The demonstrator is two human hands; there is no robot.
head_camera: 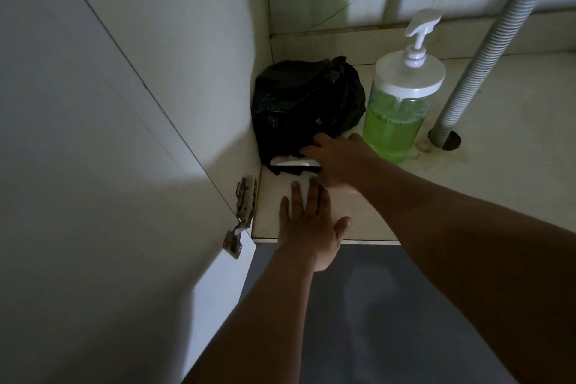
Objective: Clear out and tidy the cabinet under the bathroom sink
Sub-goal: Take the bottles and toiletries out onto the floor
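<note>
Hands at the black bag (307, 109)
Right hand (338, 162) grasped a white object (294, 162) beside the soap bottle (397, 109); left hand (307, 227) lay flat, released; hose (486, 50) behind.

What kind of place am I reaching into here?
Most likely a cabinet under a sink: a ribbed drain hose drops through the floor, a door hinge sits at the left, and a soap dispenser is stored inside.

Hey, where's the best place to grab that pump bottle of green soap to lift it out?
Probably the pump bottle's clear round body just under the wide white cap, approached from the open front right. The black bag crowds its left and the drain hose stands right; the thin pump neck looks weaker.
</note>
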